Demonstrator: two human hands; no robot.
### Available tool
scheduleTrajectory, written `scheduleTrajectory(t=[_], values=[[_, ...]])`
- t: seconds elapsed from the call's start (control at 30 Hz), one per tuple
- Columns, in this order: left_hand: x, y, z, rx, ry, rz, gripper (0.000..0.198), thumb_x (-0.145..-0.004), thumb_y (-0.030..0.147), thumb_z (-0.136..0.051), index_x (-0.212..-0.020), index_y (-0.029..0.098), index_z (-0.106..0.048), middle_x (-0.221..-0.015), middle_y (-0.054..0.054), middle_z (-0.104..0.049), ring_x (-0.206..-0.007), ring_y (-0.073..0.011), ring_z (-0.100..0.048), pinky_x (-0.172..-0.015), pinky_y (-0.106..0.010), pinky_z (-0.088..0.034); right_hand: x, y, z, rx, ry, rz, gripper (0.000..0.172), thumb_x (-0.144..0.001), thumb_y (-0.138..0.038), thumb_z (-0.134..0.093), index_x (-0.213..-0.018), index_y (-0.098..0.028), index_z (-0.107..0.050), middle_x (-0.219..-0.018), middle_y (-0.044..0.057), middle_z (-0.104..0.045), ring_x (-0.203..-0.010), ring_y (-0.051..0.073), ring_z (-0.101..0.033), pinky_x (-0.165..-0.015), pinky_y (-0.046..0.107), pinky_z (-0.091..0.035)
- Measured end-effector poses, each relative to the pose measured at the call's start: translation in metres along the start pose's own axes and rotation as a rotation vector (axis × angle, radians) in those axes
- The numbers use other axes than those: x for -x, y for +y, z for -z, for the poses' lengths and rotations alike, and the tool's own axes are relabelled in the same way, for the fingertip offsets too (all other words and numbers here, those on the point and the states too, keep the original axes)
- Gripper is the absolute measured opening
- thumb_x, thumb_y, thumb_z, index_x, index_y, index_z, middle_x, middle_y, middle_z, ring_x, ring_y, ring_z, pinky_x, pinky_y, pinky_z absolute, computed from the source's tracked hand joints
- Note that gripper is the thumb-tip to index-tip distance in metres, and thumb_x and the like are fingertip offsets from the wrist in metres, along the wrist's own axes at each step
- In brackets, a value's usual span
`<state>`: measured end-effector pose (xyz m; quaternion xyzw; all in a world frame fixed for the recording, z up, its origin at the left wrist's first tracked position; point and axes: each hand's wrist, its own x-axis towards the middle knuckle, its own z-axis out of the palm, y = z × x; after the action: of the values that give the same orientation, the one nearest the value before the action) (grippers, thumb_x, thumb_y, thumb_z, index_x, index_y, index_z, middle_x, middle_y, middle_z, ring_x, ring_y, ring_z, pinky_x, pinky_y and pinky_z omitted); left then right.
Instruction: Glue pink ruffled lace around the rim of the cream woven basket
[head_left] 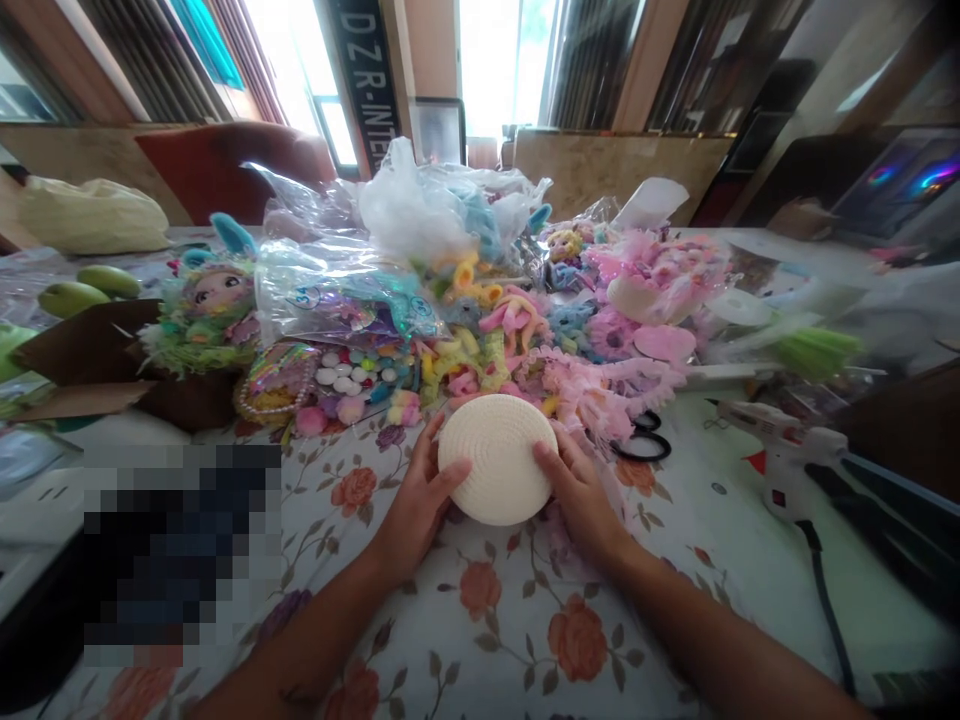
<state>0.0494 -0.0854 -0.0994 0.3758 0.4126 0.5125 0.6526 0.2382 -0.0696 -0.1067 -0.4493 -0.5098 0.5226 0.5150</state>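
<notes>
Between my two hands is a round, cream-coloured piece of coiled rope [496, 460], its spiral face turned towards me; whether it is a flat mat or the base of a basket I cannot tell. My left hand [424, 490] grips its left edge, thumb on the face and fingers behind. On the opposite edge my right hand [581, 490] holds it the same way. Pink ruffled lace trim [592, 390] lies just beyond the right hand. Black-handled scissors [645, 445] rest partly under that trim.
A white hot glue gun [787, 450] with a black cord stands at the right. Plush pieces [480, 350], beads [349, 375] and plastic bags [337, 290] are heaped across the back. A decorated doll [210, 310] sits beside a cardboard box [97, 360] at the left.
</notes>
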Motion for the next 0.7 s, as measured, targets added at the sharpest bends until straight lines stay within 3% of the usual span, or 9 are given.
scheduleTrajectory(t=[0.3,0.5,0.7], values=[[0.0048,0.0059,-0.0027,0.017,-0.014,0.029,0.087,-0.085,0.038,-0.071,-0.157,0.036,-0.023,-0.16,-0.009,-0.037,-0.143,-0.0385,-0.037,-0.109,-0.048,-0.044,0.0026,-0.0011,0.0014,0.026,0.02,0.014,0.052,-0.088,-0.054,-0.06,-0.133,-0.027,-0.06,-0.139,0.005,-0.062,-0.128,0.033,-0.058,-0.101,0.05,-0.053],[0.0058,0.01,-0.0096,0.155,-0.075,0.03,0.074,-0.087,0.039,-0.068,-0.153,0.027,-0.037,-0.149,-0.012,-0.052,-0.14,-0.0375,-0.042,-0.114,-0.05,-0.039,0.0021,-0.0008,0.0018,0.071,0.065,0.027,0.052,-0.092,-0.055,-0.055,-0.135,-0.026,-0.058,-0.137,0.007,-0.063,-0.125,0.032,-0.059,-0.098,0.048,-0.054],[0.0033,0.0044,-0.0061,0.26,-0.15,0.11,0.073,-0.091,0.038,-0.063,-0.156,0.028,-0.03,-0.153,-0.011,-0.047,-0.141,-0.0371,-0.041,-0.115,-0.051,-0.037,0.0007,0.0024,0.0017,-0.005,0.098,-0.001,0.052,-0.093,-0.054,-0.055,-0.134,-0.023,-0.059,-0.128,0.008,-0.067,-0.119,0.032,-0.062,-0.094,0.047,-0.055]])
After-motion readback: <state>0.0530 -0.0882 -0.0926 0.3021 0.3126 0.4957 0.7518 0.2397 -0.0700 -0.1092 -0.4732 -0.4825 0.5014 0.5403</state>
